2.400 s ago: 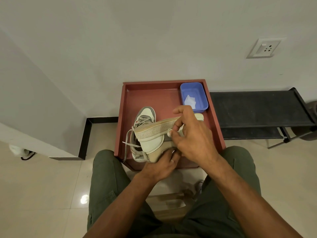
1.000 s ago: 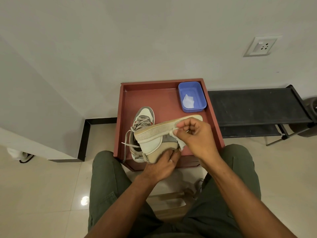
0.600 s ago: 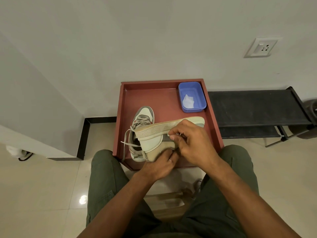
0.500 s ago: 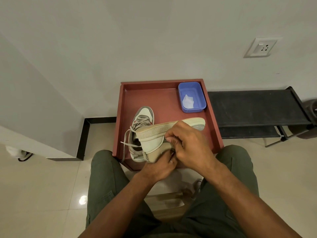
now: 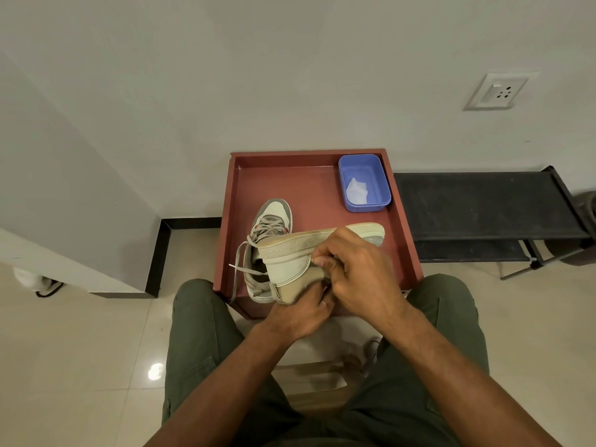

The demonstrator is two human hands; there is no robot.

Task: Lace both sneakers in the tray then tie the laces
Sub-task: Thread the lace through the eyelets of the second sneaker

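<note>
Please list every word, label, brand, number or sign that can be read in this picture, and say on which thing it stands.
No text can be read anywhere.
The beige sneaker held on its side shows no legible brand.
The grey-and-white laced sneaker shows none either.
The white wall socket bears only holes and a switch.

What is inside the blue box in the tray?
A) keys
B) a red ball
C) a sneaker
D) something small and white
D: the blue box at the far right corner of the tray holds only a small crumpled white thing; both sneakers are outside it.
</note>
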